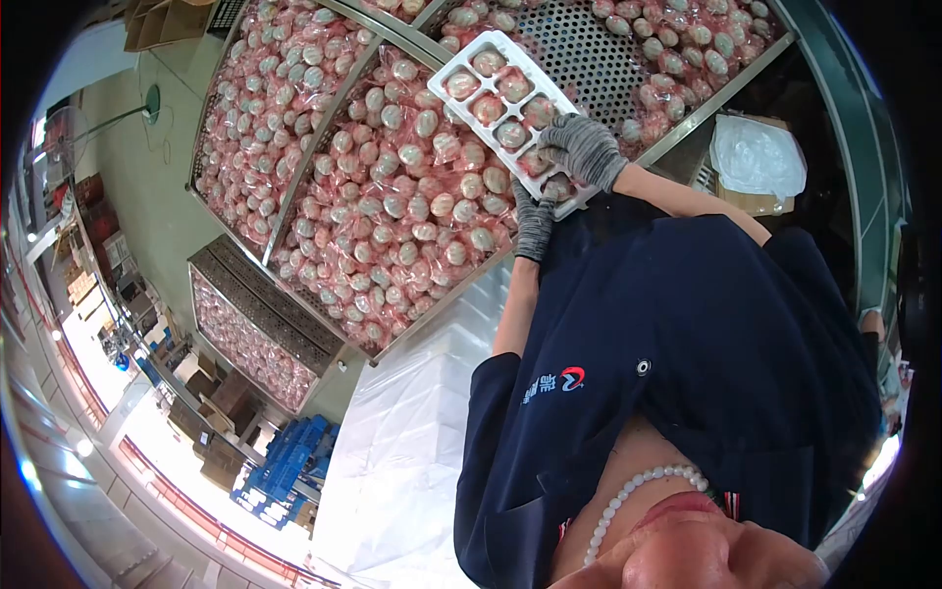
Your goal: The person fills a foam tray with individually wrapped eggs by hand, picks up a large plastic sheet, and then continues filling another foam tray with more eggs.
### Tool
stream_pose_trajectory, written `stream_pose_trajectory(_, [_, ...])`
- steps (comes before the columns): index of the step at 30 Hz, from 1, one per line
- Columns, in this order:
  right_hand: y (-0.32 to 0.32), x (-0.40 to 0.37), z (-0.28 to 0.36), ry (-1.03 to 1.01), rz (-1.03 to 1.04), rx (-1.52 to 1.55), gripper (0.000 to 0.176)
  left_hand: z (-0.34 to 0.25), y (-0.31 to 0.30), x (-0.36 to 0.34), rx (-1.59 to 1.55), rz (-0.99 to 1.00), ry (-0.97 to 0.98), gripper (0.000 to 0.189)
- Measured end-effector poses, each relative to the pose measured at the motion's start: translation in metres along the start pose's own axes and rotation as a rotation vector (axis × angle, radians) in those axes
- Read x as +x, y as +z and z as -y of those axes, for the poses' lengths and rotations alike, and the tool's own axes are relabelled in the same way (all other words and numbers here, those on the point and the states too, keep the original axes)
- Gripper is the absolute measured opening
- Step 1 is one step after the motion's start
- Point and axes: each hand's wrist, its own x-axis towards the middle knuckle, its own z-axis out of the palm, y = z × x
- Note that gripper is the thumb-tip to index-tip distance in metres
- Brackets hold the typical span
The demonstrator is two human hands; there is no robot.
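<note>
A white plastic egg tray (pixel 478 125) with two rows of cells tilts over the edge of a metal bin. Film-wrapped eggs (pixel 512 83) sit in its cells. Both hands wear grey knitted gloves. My left hand (pixel 533 224) grips the tray's near end from the left side, its thumb over the rim by the last cells. From the right, my right hand (pixel 586 150) reaches across the tray, its fingers bent down onto a wrapped egg (pixel 535 162) near that end. The palm side of this hand is hidden. Loose wrapped eggs (pixel 412 187) with reddish film fill the bin beneath.
Metal dividers (pixel 324 147) separate the bins, and a perforated floor (pixel 579 59) shows in the far one. White sheeting (pixel 392 432) covers the near left. A clear plastic bag (pixel 756 157) lies on a carton at right. Another egg bin (pixel 250 339) and blue crates (pixel 285 471) stand farther left.
</note>
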Motion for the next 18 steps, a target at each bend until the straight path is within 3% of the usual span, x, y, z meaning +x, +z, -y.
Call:
stream_pose_trajectory(3, [0.007,-0.002,-0.007,0.017,-0.084,0.037,0.020,-0.004,0.004,0.000,-0.018,-0.002,-0.026,0.059])
stream_pose_trajectory(5, [0.012,0.001,-0.013,0.038,-0.086,0.060,0.019,-0.006,0.005,-0.001,-0.041,0.014,-0.004,0.073])
stream_pose_trajectory(9, [0.014,0.002,-0.015,0.051,-0.094,0.107,0.019,0.009,0.000,0.003,-0.038,0.037,0.001,0.072])
stream_pose_trajectory(10, [0.014,0.003,-0.014,0.062,-0.087,0.103,0.019,0.011,0.001,0.004,-0.014,0.022,0.046,0.062])
stream_pose_trajectory(12, [0.013,0.002,-0.014,0.072,-0.084,0.098,0.019,0.013,0.001,0.004,-0.020,0.022,0.048,0.060])
stream_pose_trajectory(15, [0.002,0.002,-0.002,0.007,-0.073,-0.001,0.018,0.006,0.001,0.004,-0.061,0.036,0.014,0.065])
stream_pose_trajectory(18, [-0.004,0.011,0.003,-0.160,0.136,-0.335,0.019,0.001,0.002,0.003,-0.072,0.044,-0.018,0.071])
